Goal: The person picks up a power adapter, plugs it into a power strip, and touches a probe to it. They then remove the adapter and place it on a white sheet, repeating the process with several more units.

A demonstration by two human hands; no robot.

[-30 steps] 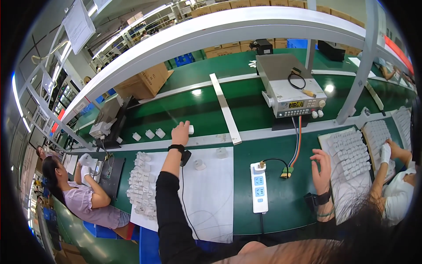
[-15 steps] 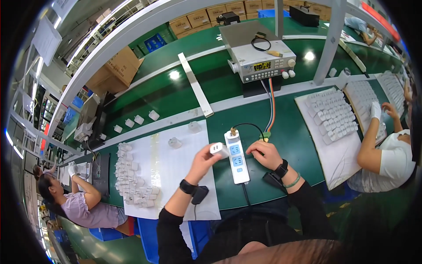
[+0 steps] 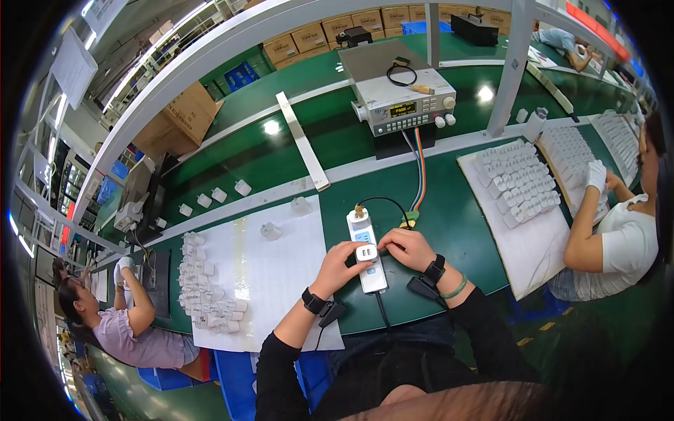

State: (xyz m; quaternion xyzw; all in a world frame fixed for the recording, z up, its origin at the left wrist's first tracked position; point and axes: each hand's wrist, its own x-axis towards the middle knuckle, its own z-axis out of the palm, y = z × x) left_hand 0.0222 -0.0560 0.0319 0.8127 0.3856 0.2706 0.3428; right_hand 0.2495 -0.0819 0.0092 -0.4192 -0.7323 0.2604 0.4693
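A white power strip (image 3: 373, 283) lies beneath the left hand (image 3: 337, 269). Near its fingertips curls the right hand (image 3: 411, 250), hold unclear. The left fingers grasp a two-port USB charger (image 3: 366, 253), probably best kept square-on.

The white charger (image 3: 366, 252), ports upward, is over the power strip (image 3: 373, 281)

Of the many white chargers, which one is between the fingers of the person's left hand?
The charger over the middle of the power strip, showing two slots. The left hand holds it, while the other chargers on the white paper are untouched.
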